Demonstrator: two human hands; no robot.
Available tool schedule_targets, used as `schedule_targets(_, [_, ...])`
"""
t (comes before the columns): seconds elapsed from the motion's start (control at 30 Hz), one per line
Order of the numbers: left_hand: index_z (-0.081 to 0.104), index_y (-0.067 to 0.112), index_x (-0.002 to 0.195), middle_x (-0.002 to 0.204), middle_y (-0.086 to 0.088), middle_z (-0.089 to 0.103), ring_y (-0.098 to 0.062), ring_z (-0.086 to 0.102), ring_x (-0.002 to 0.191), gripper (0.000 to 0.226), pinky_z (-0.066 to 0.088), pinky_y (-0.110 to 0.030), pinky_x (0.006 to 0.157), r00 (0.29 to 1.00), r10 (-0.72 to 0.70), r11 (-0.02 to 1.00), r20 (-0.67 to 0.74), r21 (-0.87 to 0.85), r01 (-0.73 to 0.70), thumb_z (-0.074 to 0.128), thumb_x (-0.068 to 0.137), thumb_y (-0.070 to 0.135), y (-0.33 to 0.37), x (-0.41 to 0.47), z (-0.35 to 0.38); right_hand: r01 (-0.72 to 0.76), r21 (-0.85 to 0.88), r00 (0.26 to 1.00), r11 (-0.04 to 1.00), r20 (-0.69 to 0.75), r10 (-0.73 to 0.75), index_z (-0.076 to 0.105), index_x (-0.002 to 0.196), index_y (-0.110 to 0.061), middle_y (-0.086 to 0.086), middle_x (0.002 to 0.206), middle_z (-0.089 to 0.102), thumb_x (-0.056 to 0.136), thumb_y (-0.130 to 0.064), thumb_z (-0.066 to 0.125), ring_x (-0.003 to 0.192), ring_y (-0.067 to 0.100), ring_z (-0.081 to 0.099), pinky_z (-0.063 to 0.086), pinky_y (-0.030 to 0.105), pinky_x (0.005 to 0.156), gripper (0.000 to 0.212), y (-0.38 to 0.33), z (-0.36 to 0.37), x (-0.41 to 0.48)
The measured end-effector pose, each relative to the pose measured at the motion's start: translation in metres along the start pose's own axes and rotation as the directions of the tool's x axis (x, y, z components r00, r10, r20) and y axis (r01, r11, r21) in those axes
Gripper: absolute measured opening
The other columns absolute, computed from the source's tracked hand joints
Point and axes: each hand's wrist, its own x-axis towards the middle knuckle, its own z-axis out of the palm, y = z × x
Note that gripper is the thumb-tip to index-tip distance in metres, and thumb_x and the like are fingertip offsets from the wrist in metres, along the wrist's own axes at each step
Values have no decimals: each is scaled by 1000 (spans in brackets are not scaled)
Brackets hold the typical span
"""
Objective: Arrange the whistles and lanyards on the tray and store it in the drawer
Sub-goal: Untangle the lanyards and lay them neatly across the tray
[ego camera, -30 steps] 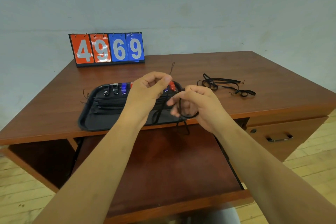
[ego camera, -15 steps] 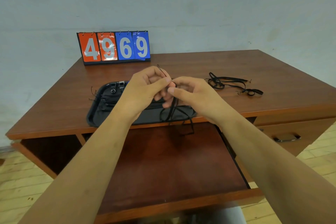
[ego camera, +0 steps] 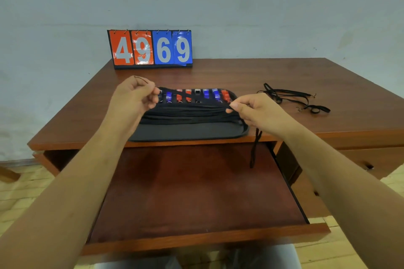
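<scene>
L hand (ego camera: 136,96) & R hand (ego camera: 254,111) both pinch one black lanyard (ego camera: 192,99), stretched taut above tray (ego camera: 188,132) at table (ego camera: 284,72) front edge. Whistles (ego camera: 197,95) in row along tray rear. Spare lanyards (ego camera: 293,98) lie to the right. Drawer (ego camera: 196,192) open.

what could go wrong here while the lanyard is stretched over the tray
The lanyard, stretched between the left hand and right hand, crosses just above the row of whistles; lowered carelessly, it might knock them out of line.

Its loose end dangles past the desk edge over the open drawer and may hang off the tray.

Loose lanyards on the desk could be forgotten.
</scene>
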Motion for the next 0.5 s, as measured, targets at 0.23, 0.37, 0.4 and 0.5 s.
schedule_targets(0.23, [60,-1,101,74,-7,66,-12,55,62,10,49,-27,69,992,13,905,-122,424,40,58,96,7,-28,13,-42,37,-265,999,964,19,-33,75,102,-19,-17,50,55,103,-22,54,47,-5,50,37,8,53,21,19,-7,4])
schedule_targets(0.37, [56,10,101,76,-7,65,-12,60,66,12,48,-27,68,999,48,853,-24,521,-29,63,93,7,-39,12,-60,27,-328,1000,944,12,-25,75,108,-16,-12,73,64,101,-21,58,62,-10,58,40,5,60,19,28,-8,8])
schedule_targets(0.4, [58,12,102,77,-7,65,-12,61,67,12,48,-27,70,998,55,834,1,550,-46,64,92,7,-43,14,-64,19,-335,1000,942,8,-17,74,110,-17,-9,77,67,101,-22,58,67,-6,60,41,8,63,19,31,-8,9])
schedule_targets(0.5, [69,20,97,79,-5,68,-10,63,68,11,46,-26,71,995,80,729,66,677,-103,64,92,11,-50,17,-74,6,-295,1000,956,-18,-12,67,110,-18,-2,79,71,100,-22,59,68,-4,62,41,13,68,13,43,-8,12])
